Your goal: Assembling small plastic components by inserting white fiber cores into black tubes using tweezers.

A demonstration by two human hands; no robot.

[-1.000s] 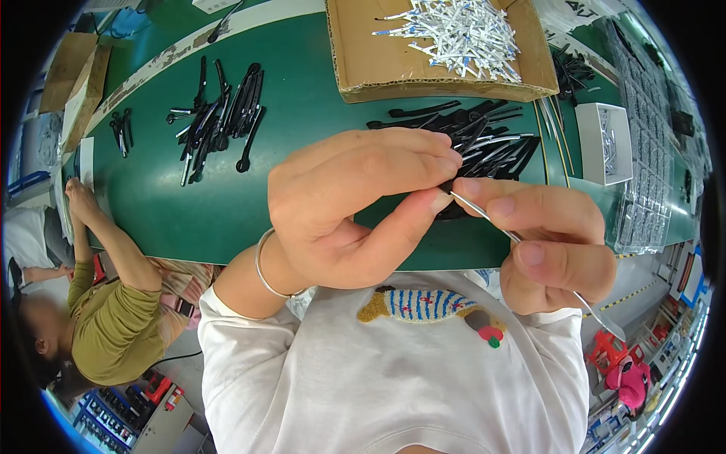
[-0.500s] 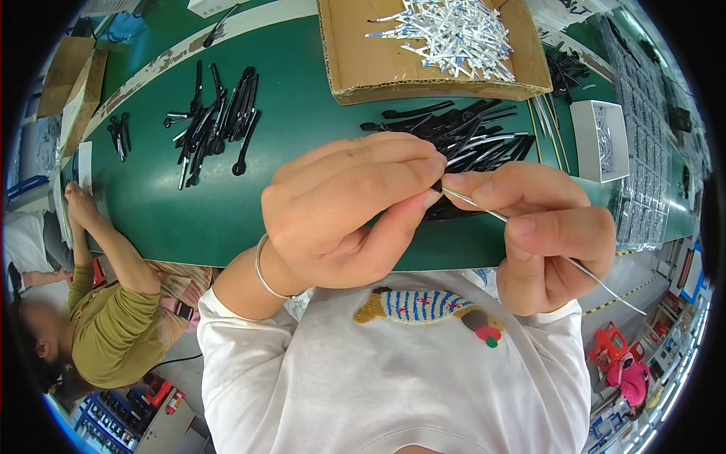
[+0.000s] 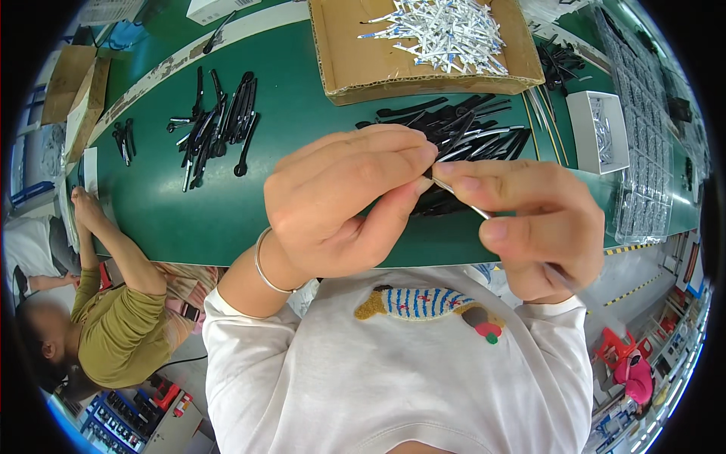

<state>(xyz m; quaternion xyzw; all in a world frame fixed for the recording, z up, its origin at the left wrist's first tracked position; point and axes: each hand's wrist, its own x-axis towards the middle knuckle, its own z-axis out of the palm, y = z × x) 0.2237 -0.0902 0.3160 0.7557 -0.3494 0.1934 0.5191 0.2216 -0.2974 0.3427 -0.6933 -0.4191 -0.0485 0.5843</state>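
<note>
In front of my chest, my left hand (image 3: 340, 197) pinches a small black piece (image 3: 429, 172) between thumb and fingers; most of it is hidden in the grip. From the right, my right hand (image 3: 541, 227) grips a thin silvery metal rod (image 3: 463, 200). The rod's tip meets the black piece at my left fingertips. Just beyond my hands lies a pile of flat black strips with glossy edges (image 3: 469, 125), partly covered by my fingers. A second group of similar black pieces with rounded ends (image 3: 219, 129) lies to the left.
An open cardboard box (image 3: 355, 93) holding many small white strips (image 3: 446, 38) stands at the back. To its right are thin rods (image 3: 550, 125), a white box (image 3: 605, 168) of small metallic parts and clear plastic trays (image 3: 643, 151). A co-worker (image 3: 121, 333) sits at the left.
Both hands have shifted slightly left, still joined at the black piece. My right fingers have moved along the rod, and its free end now looks blurred.
</note>
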